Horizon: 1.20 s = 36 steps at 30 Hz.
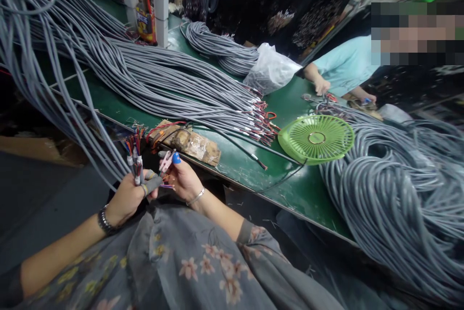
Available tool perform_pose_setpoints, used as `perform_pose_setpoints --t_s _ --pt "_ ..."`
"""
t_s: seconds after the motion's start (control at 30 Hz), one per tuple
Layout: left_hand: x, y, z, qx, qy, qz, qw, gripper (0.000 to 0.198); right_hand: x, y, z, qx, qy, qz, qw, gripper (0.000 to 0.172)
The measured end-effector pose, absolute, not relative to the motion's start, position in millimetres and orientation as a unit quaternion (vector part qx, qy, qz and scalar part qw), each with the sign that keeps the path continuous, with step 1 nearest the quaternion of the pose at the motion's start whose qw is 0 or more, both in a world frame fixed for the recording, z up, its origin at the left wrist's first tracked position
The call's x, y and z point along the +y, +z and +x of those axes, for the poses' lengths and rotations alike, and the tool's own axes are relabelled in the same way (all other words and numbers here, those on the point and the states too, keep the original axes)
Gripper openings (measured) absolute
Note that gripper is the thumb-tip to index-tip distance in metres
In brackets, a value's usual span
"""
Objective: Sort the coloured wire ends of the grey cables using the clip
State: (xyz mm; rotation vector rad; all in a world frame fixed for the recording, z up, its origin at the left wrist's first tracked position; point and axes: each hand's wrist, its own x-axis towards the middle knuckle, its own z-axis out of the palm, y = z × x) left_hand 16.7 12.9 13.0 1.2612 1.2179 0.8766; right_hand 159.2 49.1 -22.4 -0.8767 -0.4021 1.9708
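My left hand (126,197) is clenched around a bunch of grey cable ends (135,155) with their coloured wires pointing up, just off the near edge of the green worktop (239,160), while my right hand (183,178) pinches a small pink clip (166,161) beside them. I judge the risk is catching the wrong wire, since the strands crowd together. The hanging cables (72,107) could also drag the bunch loose.

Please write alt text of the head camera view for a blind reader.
The left hand grips a bunch of grey cables with coloured wire ends, while the right hand holds a small pink clip beside them, above a green worktable.
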Motion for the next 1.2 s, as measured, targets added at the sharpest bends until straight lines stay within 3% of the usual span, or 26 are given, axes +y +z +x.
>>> perform_pose_setpoints --t_s 0.3,0.67,0.83,1.03,1.2 --pt "5.4 20.9 11.4 0.513 0.387 0.544 0.539 0.036 50.3 -19.5 160.7 -0.155 0.823 -0.342 0.427 0.048" --pt "-1.0 13.0 1.9 0.519 0.384 0.574 0.503 0.035 49.5 -19.4 164.5 -0.2 0.801 -0.339 0.451 0.027" --pt "5.0 15.5 12.4 0.514 0.431 0.523 0.526 0.03 48.9 -20.9 163.9 -0.228 0.779 -0.362 0.459 0.038" --pt "9.5 14.0 18.3 0.52 0.454 0.487 0.535 0.028 48.7 -29.8 161.3 -0.309 0.641 -0.438 0.55 0.051" --pt "9.6 9.8 18.6 0.52 0.454 0.488 0.534 0.029 53.5 -28.2 157.7 -0.246 0.754 -0.372 0.483 0.056"
